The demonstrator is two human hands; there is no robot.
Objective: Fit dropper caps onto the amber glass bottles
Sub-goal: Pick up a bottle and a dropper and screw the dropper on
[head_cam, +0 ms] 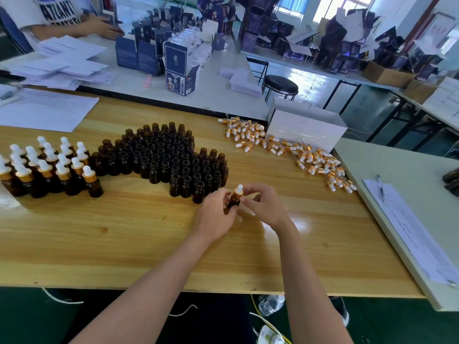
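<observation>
Tabletop (149, 239): bottle (234, 198), seemingly capped, between hands (216, 214) (263, 207)

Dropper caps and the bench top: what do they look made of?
Dropper caps: shiny gold collars, likely metal or metallised plastic; matte white bulbs look rubbery. Bench top: pale wood with visible grain and a knot under a glossy coat, possibly laminate.

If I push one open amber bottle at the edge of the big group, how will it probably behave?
The open amber bottles look like glass, so probably stiff and breakable. They stand narrow and upright, seemingly empty, so one may tip rather than slide. Packed close, it would likely knock neighbours.
</observation>
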